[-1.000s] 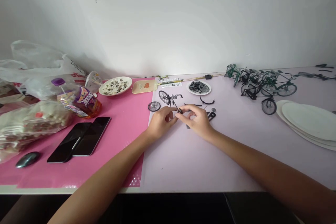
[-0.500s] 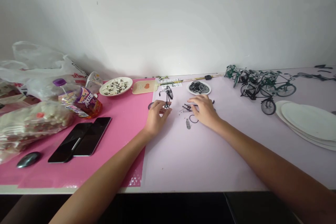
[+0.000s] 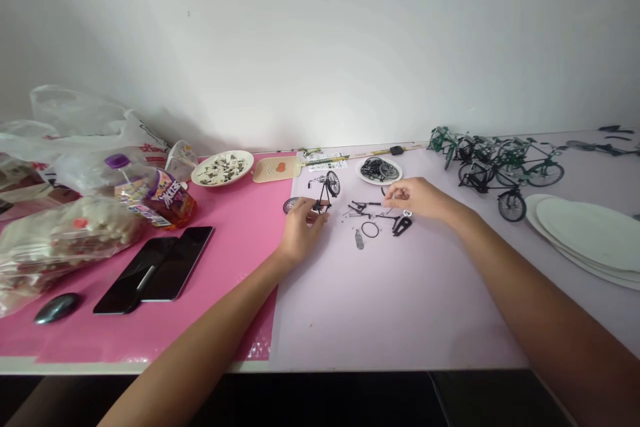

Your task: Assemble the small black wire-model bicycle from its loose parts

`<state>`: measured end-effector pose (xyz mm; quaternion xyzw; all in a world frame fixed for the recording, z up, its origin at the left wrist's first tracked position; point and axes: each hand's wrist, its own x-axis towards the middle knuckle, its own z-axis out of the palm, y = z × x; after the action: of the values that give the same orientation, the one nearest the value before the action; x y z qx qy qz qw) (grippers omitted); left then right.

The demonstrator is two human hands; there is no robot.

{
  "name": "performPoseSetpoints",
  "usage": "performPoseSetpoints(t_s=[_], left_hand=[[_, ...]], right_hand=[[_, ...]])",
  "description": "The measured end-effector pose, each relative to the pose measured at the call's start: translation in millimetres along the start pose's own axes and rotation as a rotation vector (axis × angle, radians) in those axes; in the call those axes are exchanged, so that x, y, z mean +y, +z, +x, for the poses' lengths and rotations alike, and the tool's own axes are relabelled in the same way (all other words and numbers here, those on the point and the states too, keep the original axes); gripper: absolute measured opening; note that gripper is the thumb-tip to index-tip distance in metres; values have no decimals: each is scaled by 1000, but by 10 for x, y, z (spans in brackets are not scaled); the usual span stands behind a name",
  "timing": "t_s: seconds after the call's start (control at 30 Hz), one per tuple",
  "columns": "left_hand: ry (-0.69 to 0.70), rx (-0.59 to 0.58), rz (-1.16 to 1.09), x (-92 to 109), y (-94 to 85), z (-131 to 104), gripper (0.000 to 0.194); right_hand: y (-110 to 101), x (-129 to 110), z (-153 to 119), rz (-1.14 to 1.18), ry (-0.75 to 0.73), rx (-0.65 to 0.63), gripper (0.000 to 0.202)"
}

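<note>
My left hand [image 3: 301,230] is closed on a black model bicycle [image 3: 323,200], partly built, with a spoked wheel raised at its far end. Another wheel [image 3: 290,205] shows just left of my fingers. To the right, my right hand [image 3: 417,199] hovers over the table with thumb and fingertips drawn together; whatever they hold, if anything, is too small to make out. A small curved black piece [image 3: 383,191] is right by those fingertips. Below lie a black chain guard [image 3: 402,224], thin black rods [image 3: 359,207], a black ring [image 3: 370,230] and a grey flat part [image 3: 359,239].
Behind the parts stands a plate of black wheels [image 3: 379,180]. Assembled model bicycles [image 3: 530,163] and stacked white plates [image 3: 590,230] are on the right. At left are a plate of small pieces [image 3: 240,177], a drink bottle [image 3: 155,197], phones [image 3: 183,263] and a mouse [image 3: 57,307].
My right hand has moved right and slightly up from the loose parts, uncovering the chain guard. The bicycle in my left hand has turned, so its raised wheel shows more fully.
</note>
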<state>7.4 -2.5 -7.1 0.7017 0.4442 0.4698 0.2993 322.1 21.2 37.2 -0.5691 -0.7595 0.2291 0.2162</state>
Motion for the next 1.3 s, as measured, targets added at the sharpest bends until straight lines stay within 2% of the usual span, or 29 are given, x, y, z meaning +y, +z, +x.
performPoseSetpoints(t_s=[0.17, 0.27, 0.5, 0.63, 0.77, 0.93, 1.0, 1.07, 1.17, 1.23, 1.3], left_hand=[[-38, 9, 5, -15, -2, 23, 17], [-69, 1, -3, -19, 0, 34, 19], [-212, -46, -140, -31, -21, 65, 36], [-281, -79, -192, -53, -53, 102, 42], [-313, -101, -49, -48, -104, 114, 40], [-242, -44, 386, 42, -222, 119, 49], [-264, -46, 496, 104, -282, 133, 54], [-292, 10, 584, 165, -330, 149, 55], [-138, 53, 565, 221, -342, 151, 44], [-9, 16, 446, 245, -298, 122, 37], [34, -65, 289, 281, -226, 70, 38]], right_hand=[[-43, -122, -59, -63, 102, -210, 34], [-3, -172, -70, -54, 99, -265, 30], [138, -120, -41, -52, 34, -246, 32], [182, -189, -76, -98, 36, -219, 28], [204, -298, -105, -116, -1, -115, 24], [261, -364, -81, -71, -51, 14, 22], [311, -388, -73, 5, -83, 62, 22], [380, -427, -77, 96, -120, 108, 22], [510, -518, -108, 237, -160, 143, 24], [600, -589, -142, 348, -172, 112, 26], [677, -659, -180, 446, -183, 65, 28]])
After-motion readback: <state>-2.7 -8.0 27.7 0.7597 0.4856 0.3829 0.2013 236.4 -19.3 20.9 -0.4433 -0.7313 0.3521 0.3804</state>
